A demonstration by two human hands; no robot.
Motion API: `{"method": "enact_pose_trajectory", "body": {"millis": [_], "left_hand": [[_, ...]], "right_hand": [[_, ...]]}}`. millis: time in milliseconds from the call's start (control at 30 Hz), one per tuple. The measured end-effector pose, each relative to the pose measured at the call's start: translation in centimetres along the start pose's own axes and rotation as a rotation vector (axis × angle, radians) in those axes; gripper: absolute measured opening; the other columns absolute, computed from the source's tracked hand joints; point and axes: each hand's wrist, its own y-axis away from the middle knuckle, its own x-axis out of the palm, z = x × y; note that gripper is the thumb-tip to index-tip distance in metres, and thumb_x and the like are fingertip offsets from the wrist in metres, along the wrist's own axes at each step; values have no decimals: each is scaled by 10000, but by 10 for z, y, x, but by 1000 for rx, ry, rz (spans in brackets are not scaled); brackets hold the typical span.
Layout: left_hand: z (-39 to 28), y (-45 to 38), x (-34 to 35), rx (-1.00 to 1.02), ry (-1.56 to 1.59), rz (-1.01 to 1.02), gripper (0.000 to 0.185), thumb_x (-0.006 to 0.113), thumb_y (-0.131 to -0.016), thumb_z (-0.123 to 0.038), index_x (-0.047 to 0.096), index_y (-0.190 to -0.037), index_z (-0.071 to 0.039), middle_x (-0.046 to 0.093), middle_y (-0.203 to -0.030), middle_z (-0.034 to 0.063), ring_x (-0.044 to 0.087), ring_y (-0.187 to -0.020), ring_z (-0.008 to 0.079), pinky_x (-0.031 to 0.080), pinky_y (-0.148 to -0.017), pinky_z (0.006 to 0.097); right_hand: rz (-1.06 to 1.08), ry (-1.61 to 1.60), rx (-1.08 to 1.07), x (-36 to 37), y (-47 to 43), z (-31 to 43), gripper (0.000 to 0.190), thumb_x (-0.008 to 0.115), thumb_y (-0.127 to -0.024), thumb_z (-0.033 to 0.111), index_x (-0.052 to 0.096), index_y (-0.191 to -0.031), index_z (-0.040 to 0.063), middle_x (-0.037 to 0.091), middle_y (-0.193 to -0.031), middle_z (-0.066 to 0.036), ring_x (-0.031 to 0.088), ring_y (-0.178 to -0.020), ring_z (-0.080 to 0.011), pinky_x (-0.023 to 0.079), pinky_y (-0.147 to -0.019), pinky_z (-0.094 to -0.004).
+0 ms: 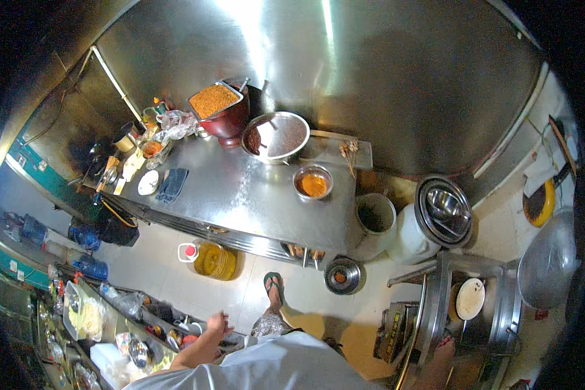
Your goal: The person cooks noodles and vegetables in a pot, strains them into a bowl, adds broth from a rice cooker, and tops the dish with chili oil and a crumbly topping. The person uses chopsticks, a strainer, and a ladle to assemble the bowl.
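My left hand (pixel 218 325) is above the edge of the left shelving, near white cups (pixel 194 328), its fingers apart and nothing visible in it. At the lower right my right hand (pixel 445 345) is by the near side of the metal sink (pixel 446 292), below a stained white round plate or lid (pixel 470 299); its grip is unclear. Ahead stands a steel worktable (pixel 219 180). On it are a tray of orange-brown crumbly food (pixel 214 101) on a dark red pot (pixel 226 124), a large steel basin (pixel 277 136) of dark red contents and a steel bowl of orange powder or sauce (pixel 314 184).
On the floor are an oil jug (pixel 214 260) and a steel bowl (pixel 342 276). Tall containers (pixel 376 214) and stacked steel basins (pixel 443 209) stand right of the table. A dark cloth (pixel 173 185) lies at its left. A wok (pixel 548 258) is at the far right.
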Motion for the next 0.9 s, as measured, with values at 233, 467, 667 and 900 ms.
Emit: {"method": "enact_pose_trajectory", "body": {"millis": [233,467,667,900], "left_hand": [[-375,-89,221,486,244,430,192,623,-943,-254,541,-818,-134,425,-591,-4,388,-440,145,363,-429,345],[-544,-161,347,262,420,602,206,601,-999,-176,549,-1169,-71,615,-1001,85,642,-919,277,589,-844,484],[-533,-161,351,329,480,511,174,595,-983,-21,478,-1015,-146,603,-943,30,644,-792,222,608,-684,442],[-506,-138,306,284,466,485,179,608,-988,-44,463,-1014,-145,579,-894,40,599,-709,202,576,-587,394]], "right_hand": [[1119,-712,452,300,262,-41,534,450,-1070,456,508,-1386,29,665,-993,-145,601,-576,-199,543,-501,-360],[1287,39,222,729,544,17,663,640,-998,178,300,-1566,137,624,-1248,-92,707,-896,-228,588,-678,-356],[917,100,278,884,573,28,583,529,-1008,76,252,-1507,195,503,-1333,-111,705,-938,-275,592,-674,-402],[741,211,121,861,570,-14,58,549,-1005,88,605,-1018,82,665,-883,-36,627,-629,-125,477,-490,-268]]}}
